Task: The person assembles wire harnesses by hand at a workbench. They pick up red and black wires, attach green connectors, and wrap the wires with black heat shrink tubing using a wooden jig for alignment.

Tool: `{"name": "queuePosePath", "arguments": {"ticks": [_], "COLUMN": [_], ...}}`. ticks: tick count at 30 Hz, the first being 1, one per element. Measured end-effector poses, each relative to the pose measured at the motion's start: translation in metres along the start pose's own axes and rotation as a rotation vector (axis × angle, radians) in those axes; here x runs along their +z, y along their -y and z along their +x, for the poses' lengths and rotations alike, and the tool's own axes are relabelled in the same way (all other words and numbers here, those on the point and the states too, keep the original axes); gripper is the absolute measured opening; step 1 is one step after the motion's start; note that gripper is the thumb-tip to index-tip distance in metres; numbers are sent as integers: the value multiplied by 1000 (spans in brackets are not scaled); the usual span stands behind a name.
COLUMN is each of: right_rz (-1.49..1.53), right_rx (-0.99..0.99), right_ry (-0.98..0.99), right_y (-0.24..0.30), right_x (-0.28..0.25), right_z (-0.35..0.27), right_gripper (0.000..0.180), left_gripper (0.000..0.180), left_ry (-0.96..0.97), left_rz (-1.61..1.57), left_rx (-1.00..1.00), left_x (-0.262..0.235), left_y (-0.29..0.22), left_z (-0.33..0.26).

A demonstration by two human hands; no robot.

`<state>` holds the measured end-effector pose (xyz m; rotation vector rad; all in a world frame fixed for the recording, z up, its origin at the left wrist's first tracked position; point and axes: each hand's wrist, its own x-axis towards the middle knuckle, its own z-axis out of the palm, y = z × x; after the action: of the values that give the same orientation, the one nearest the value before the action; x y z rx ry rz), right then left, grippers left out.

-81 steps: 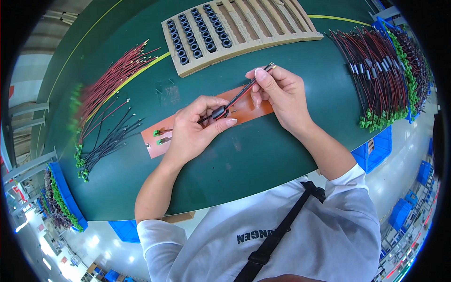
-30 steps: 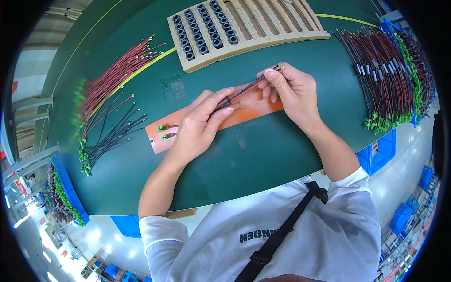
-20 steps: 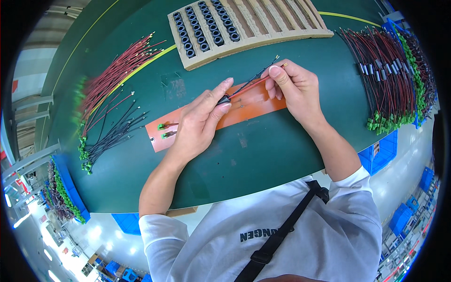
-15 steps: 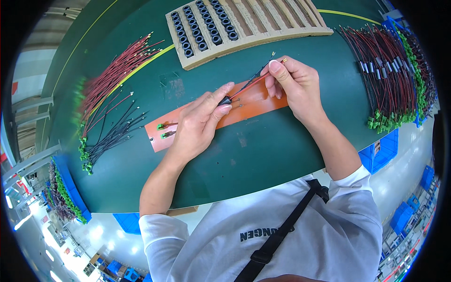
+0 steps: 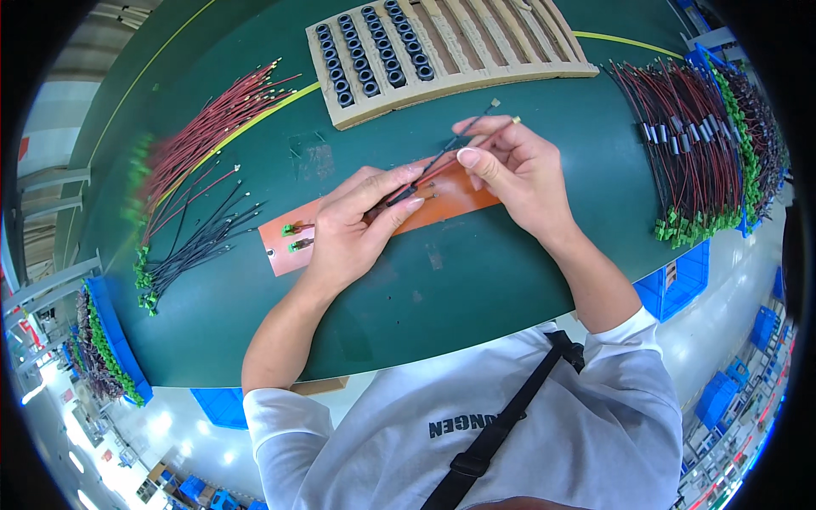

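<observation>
At the far left of the green table [image 5: 476, 280], a loose bundle of red wires [image 5: 212, 127] fans out above a smaller spread of black wires [image 5: 200, 242], both ending in green connectors; just beside them lies an orange strip [image 5: 442, 200], flat on the table, with two small green connectors [image 5: 293, 238] at its left end. The left hand [image 5: 357, 225] rests palm-down on the strip, fingers nearly straight, thumb and forefinger pinched on a short black sleeve [image 5: 404, 194] threaded on a wire pair [image 5: 463, 149]; the pair, one red lead and one black, runs thin and straight, slanting up and to the right, with bare metal tips showing past the fingers. The right hand [image 5: 514, 170] is curled around the upper stretch of the same pair, thumb pressed against forefinger, just above the strip's right end. Beyond the hands sits a pale slotted tray [image 5: 510, 38], its left rows filled with dark rings [image 5: 365, 47]; at the far right lies a heap of finished red and black harnesses [image 5: 697, 144].
</observation>
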<state>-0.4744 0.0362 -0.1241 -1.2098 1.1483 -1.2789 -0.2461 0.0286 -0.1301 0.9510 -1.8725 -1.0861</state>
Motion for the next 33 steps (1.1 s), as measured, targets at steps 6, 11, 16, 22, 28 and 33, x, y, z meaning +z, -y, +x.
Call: {"name": "queuePosePath", "arguments": {"ticks": [6, 11, 16, 22, 28, 33], "right_rz": [301, 362, 306, 231, 214, 172], "right_rx": [272, 251, 184, 150, 110, 85], "right_ry": [73, 22, -26, -32, -22, -12], "right_y": [7, 4, 3, 4, 4, 5], "right_x": [-10, -14, -13, -16, -16, -17], "right_z": [3, 6, 6, 6, 6, 6], "right_gripper": [28, 27, 27, 27, 27, 26], "left_gripper": [38, 34, 34, 37, 41, 36], "left_ry": [72, 67, 85, 97, 155, 163], "left_rz": [-54, -92, -79, -56, -11, -88], "left_rx": [-33, 58, 10, -151, -143, -157], "left_x": [-3, -3, -3, -5, -10, -10], "left_y": [-4, 1, 1, -6, -8, -5], "left_z": [-1, 2, 2, 2, 5, 5]}}
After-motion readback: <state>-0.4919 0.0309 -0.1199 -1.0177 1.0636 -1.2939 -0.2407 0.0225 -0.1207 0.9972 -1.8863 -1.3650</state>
